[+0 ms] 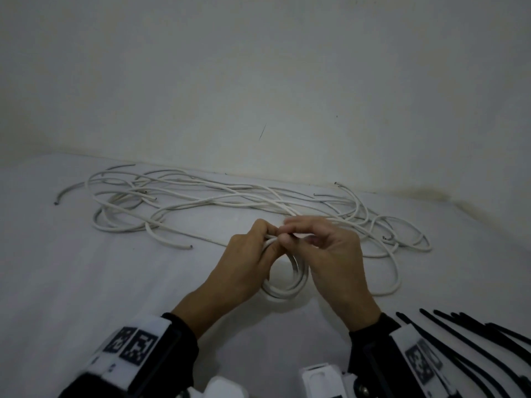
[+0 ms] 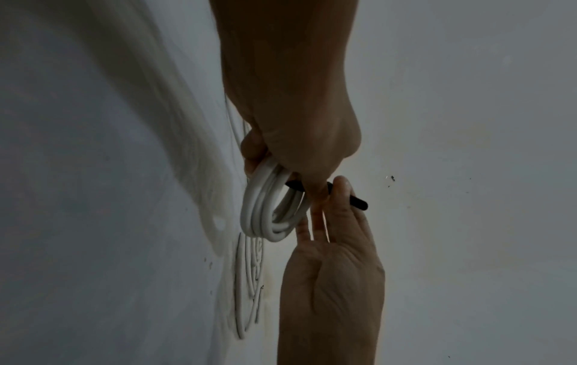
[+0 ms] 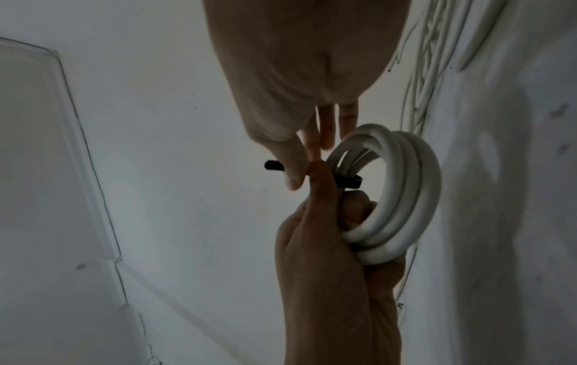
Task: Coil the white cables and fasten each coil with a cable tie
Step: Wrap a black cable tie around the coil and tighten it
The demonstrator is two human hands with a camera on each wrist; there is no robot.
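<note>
A small coil of white cable (image 1: 290, 285) hangs upright over the white surface; my left hand (image 1: 265, 239) grips its top, fingers curled round the turns. In the left wrist view the coil (image 2: 265, 212) shows several turns. A black cable tie (image 3: 443, 182) crosses the top of the coil, and my right hand (image 1: 290, 235) pinches its free end (image 3: 272, 165) between thumb and fingertips, right against my left thumb. The tie's tip (image 2: 359, 203) sticks out past my right fingers. Whether the tie is locked is hidden.
A tangle of loose white cables (image 1: 230, 199) spreads across the far side of the surface, along the wall. Several black cable ties (image 1: 474, 340) lie at the near right. One cable loop (image 1: 393, 271) curves just right of my right hand.
</note>
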